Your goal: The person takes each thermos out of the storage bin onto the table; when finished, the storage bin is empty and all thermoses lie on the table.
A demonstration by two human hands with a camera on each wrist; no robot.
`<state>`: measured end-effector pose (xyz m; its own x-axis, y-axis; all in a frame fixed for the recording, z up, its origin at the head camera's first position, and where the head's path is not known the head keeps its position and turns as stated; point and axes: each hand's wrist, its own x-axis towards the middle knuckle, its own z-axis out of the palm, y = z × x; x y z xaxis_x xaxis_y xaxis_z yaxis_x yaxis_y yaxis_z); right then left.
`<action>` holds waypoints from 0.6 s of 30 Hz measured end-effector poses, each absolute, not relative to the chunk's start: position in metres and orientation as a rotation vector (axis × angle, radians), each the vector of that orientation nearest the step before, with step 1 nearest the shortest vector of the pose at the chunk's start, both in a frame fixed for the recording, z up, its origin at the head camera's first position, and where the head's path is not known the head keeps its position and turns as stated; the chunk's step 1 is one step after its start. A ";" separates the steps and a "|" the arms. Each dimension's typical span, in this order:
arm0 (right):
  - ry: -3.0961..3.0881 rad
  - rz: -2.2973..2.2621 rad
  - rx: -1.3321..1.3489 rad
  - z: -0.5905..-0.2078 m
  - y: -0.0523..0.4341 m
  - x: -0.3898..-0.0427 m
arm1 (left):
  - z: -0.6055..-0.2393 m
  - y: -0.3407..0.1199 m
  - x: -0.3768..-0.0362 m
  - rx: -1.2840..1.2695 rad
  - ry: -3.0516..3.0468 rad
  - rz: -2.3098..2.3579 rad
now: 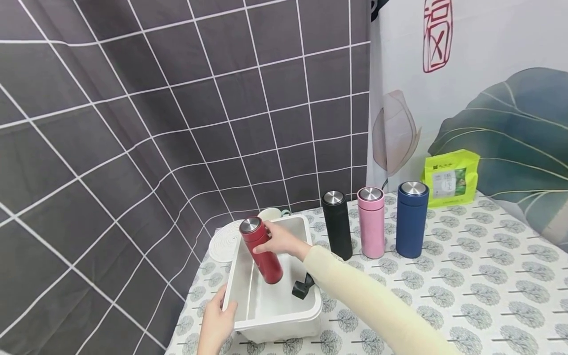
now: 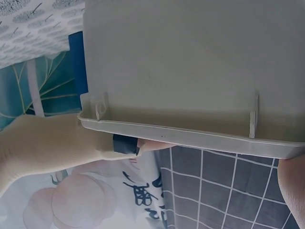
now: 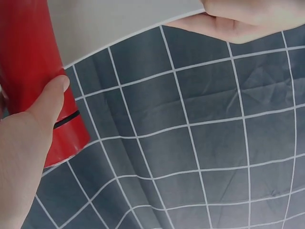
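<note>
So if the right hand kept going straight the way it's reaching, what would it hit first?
Probably the white round mat behind the bin's far wall, then the checked curtain; depth is unclear. The right hand grips the red flask.

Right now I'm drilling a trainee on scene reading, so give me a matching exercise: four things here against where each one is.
Things:
1. red flask
2. black flask
3. green packet
4. left hand

Places:
A. on the white tub's near rim
B. against the leaf-print backdrop
C. tilted inside the tub, held by the right hand
D. standing beside the pink flask

Pairs: 1-C, 2-D, 3-B, 4-A
</note>
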<state>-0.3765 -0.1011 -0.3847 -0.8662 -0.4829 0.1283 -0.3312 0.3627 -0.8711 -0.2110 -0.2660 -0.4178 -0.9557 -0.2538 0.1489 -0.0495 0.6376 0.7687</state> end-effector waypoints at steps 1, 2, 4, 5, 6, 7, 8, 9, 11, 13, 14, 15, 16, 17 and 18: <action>2.471 -1.519 -0.737 -0.385 -0.102 -0.377 | -0.418 -0.266 -0.211 0.255 -2.618 -1.216; 2.471 -1.520 -0.731 -0.385 -0.102 -0.378 | -0.418 -0.266 -0.212 0.261 -2.622 -1.213; 2.477 -1.523 -0.721 -0.385 -0.103 -0.378 | -0.417 -0.267 -0.212 0.271 -2.620 -1.221; 2.480 -1.527 -0.720 -0.385 -0.104 -0.379 | -0.417 -0.267 -0.212 0.275 -2.618 -1.225; 2.485 -1.528 -0.720 -0.385 -0.105 -0.378 | -0.417 -0.267 -0.212 0.277 -2.616 -1.228; 2.490 -1.528 -0.721 -0.385 -0.105 -0.378 | -0.417 -0.267 -0.212 0.278 -2.617 -1.227; 2.498 -1.525 -0.723 -0.385 -0.105 -0.378 | -0.416 -0.267 -0.212 0.272 -2.618 -1.226; 2.509 -1.518 -0.723 -0.384 -0.106 -0.377 | -0.416 -0.267 -0.212 0.267 -2.619 -1.225; 2.532 -1.502 -0.727 -0.383 -0.106 -0.374 | -0.415 -0.266 -0.211 0.263 -2.627 -1.223; 2.551 -1.500 -0.733 -0.381 -0.105 -0.372 | -0.415 -0.266 -0.211 0.265 -2.635 -1.225; 2.561 -1.503 -0.739 -0.379 -0.105 -0.371 | -0.415 -0.266 -0.211 0.268 -2.633 -1.236; 2.568 -1.509 -0.744 -0.378 -0.104 -0.370 | -0.415 -0.266 -0.211 0.269 -2.631 -1.245; 2.573 -1.515 -0.750 -0.376 -0.103 -0.369 | -0.415 -0.266 -0.211 0.272 -2.630 -1.255; 2.575 -1.525 -0.759 -0.375 -0.103 -0.368 | -0.416 -0.266 -0.211 0.274 -2.627 -1.264; 2.575 -1.534 -0.767 -0.373 -0.102 -0.367 | -0.416 -0.266 -0.211 0.276 -2.623 -1.271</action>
<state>-0.3672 -0.1017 -0.3731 -0.8760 -0.4359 0.2065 -0.3890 0.3856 -0.8367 -0.2111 -0.2663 -0.4161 -0.9596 -0.2594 0.1092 -0.0751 0.6100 0.7888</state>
